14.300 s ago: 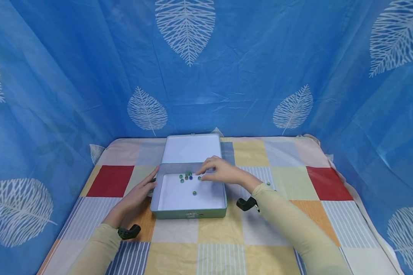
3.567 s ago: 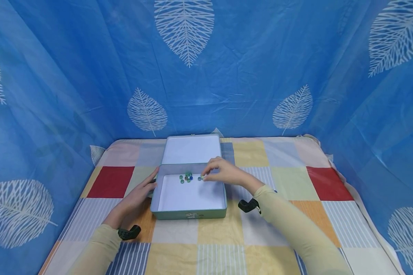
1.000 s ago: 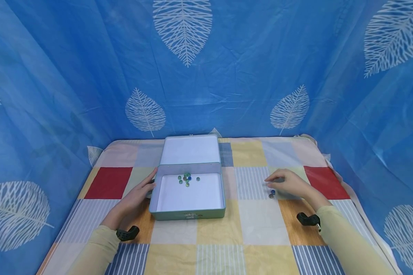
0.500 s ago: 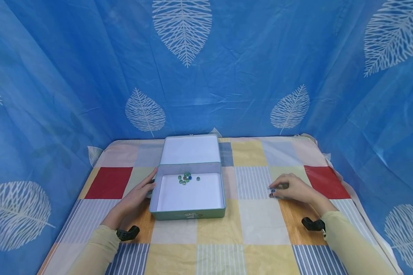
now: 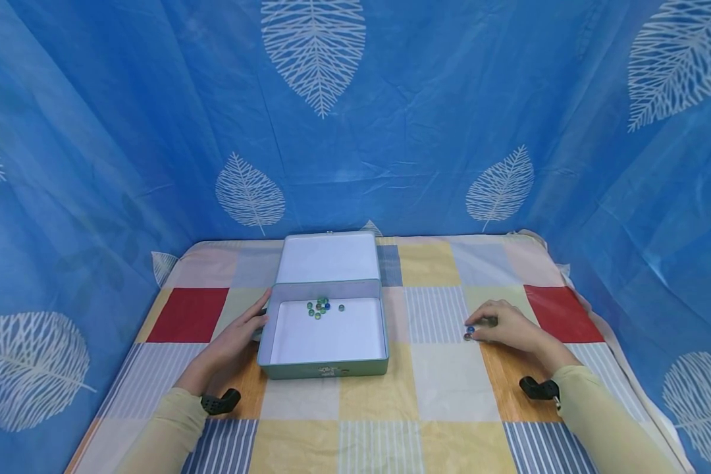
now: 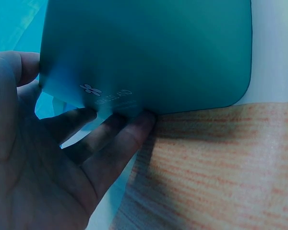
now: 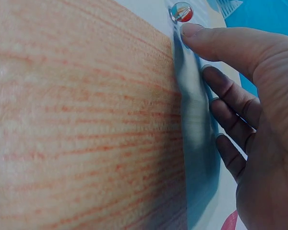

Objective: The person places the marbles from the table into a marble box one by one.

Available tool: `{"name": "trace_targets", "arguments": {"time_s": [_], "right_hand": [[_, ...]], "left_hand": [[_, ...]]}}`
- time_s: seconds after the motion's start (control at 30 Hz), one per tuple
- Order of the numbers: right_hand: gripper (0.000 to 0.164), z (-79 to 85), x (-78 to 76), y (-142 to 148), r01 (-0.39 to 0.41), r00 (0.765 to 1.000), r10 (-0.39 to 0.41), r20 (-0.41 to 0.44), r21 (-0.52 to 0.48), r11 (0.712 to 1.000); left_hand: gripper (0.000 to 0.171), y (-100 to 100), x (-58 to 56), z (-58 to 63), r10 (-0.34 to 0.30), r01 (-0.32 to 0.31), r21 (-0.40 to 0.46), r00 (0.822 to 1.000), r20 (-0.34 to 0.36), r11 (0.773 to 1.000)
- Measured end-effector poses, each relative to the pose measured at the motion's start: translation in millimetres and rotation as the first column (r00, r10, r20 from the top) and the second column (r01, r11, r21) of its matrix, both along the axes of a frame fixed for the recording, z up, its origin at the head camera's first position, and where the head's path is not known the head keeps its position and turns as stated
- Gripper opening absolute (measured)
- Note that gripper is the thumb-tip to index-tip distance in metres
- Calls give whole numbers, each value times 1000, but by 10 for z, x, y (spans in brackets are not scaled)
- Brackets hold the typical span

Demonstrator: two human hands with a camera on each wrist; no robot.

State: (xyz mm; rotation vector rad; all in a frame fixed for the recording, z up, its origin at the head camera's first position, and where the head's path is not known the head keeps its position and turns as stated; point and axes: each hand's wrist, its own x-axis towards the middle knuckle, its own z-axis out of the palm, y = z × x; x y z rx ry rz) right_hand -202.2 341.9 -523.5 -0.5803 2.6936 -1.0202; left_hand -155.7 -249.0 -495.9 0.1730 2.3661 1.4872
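My left hand (image 5: 235,337) rests with its fingers along the left side of a green metal box (image 5: 355,368). In the left wrist view, fingertips (image 6: 145,120) touch the green wall low down near its printed logo. On the cloth to the right, my right hand (image 5: 512,329) pinches a blue marble (image 5: 471,329) between thumb and index finger. Right at the thumb tip lies a clear marble (image 7: 183,12) with red and white inside. Several green marbles (image 5: 318,316), with a blue one (image 5: 328,306) and a reddish one among them, lie on the box's white floor.
The box's white-lined lid (image 5: 330,258) lies folded back behind it. A patchwork cloth (image 5: 379,401) covers the table. Blue curtains (image 5: 391,131) with white leaf prints stand behind it and at both sides.
My right hand has gone from over the box to the two marbles on the right, its fingertips closing round the blue one. A green marble in the box has rolled slightly left. The left hand stays put.
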Motion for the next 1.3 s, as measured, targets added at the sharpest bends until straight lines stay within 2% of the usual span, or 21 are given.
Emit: {"name": "trace_targets", "arguments": {"time_s": [0.37,0.8,1.1,1.3], "right_hand": [[17,-29,-17,1,11,1000,-11,-14,17,1000],[13,-56,-27,-22,28,999,-28,-23,32,999],[14,-41,-40,-34,53,998,-55,19,58,997],[14,29,-132,-47,38,998,-40,43,57,998]], "left_hand": [[59,-8,-10,1,-4,3,25,1000,10,1000],[60,-10,-13,-7,-7,7,15,1000,7,1000],[60,-21,-14,-31,-14,14,27,1000,3,1000],[60,-27,-17,-35,-14,14,29,1000,3,999]]}}
